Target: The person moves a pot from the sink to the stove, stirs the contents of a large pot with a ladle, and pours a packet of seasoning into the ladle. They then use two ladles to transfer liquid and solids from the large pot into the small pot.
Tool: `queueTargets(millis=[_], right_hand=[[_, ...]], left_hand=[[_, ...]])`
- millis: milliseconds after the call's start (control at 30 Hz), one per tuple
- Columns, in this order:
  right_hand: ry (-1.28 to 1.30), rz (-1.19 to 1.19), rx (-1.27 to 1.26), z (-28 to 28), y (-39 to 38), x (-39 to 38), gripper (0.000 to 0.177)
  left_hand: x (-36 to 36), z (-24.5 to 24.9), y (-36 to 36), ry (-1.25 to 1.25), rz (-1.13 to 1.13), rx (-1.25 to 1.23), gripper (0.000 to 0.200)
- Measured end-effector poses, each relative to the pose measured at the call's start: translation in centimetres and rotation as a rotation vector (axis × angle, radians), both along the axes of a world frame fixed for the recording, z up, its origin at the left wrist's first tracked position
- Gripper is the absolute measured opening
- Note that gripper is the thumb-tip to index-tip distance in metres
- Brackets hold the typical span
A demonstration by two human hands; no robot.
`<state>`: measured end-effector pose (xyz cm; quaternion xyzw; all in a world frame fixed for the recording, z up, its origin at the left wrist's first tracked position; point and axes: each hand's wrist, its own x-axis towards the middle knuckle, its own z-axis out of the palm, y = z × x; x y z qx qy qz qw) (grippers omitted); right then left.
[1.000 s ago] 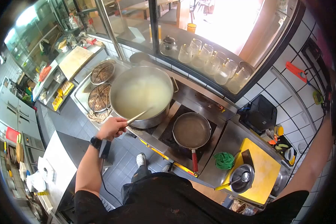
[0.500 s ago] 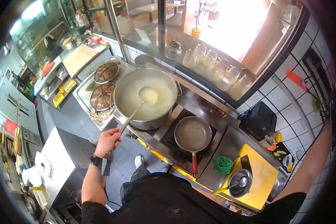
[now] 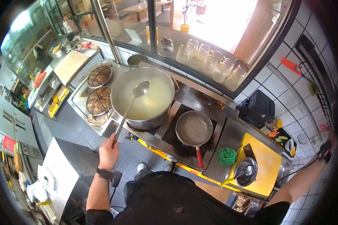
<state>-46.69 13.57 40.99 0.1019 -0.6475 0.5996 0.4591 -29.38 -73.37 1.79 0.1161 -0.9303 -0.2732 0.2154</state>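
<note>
My left hand (image 3: 109, 154) is wrapped round the long handle of a metal ladle (image 3: 141, 89). The ladle's bowl is over the cloudy, pale liquid in a large steel pot (image 3: 150, 123). At the far right, my right hand (image 3: 328, 138) reaches up near the wall by a hanging rack; its fingers are dark and blurred at the edge of the view. A frying pan (image 3: 193, 128) with a red handle sits on the burner to the right of the pot. It looks to have a thin layer of clear liquid in it.
Two round, dark strainer-like lids (image 3: 98, 101) lie left of the pot. Glass jugs (image 3: 210, 62) line the window sill. To the right are a green cloth (image 3: 227, 156), a yellow cutting board (image 3: 268, 168) and a steel bowl (image 3: 246, 178) with a ladle. A black basket (image 3: 260, 105) stands by the wall.
The ladle bowl, pale with liquid before, now shows bare metal and sits slightly further back. My left hand has moved down and nearer my body. My right forearm now shows further along, towards the rack.
</note>
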Motion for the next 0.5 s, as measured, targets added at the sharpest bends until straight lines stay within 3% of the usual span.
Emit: queueTargets(millis=[167,267,300,333,367,467,500], right_hand=[[-0.135,-0.297,0.123,-11.9,-5.4,9.5,0.044],[-0.21,-0.046,-0.314,-20.3,-9.3,13.9,0.031],[-0.251,0.023,-0.347,-24.4,-7.7,15.5,0.026],[-0.342,-0.161,-0.179,-26.2,-11.5,15.7,0.022],[-0.213,0.099,-0.642,-27.1,-15.4,16.4,0.021],[-0.191,0.336,-0.775,-32.6,-20.7,17.4,0.032],[-0.177,0.203,-0.881,-32.6,-24.9,17.0,0.039]], left_hand=[[2.3,-1.9,-1.8,0.015,0.026,-0.153,0.055],[3.6,-3.8,-3.1,-0.206,-0.026,-0.191,0.06],[4.0,-4.1,-3.6,-0.208,-0.044,-0.194,0.06],[4.2,-4.3,-4.2,-0.22,-0.043,-0.185,0.06],[4.2,-4.5,-4.7,-0.232,-0.044,-0.175,0.059],[3.7,-4.1,-5.8,-0.111,-0.108,-0.108,0.056],[3.4,-4.0,-6.3,-0.035,-0.133,-0.103,0.053]])
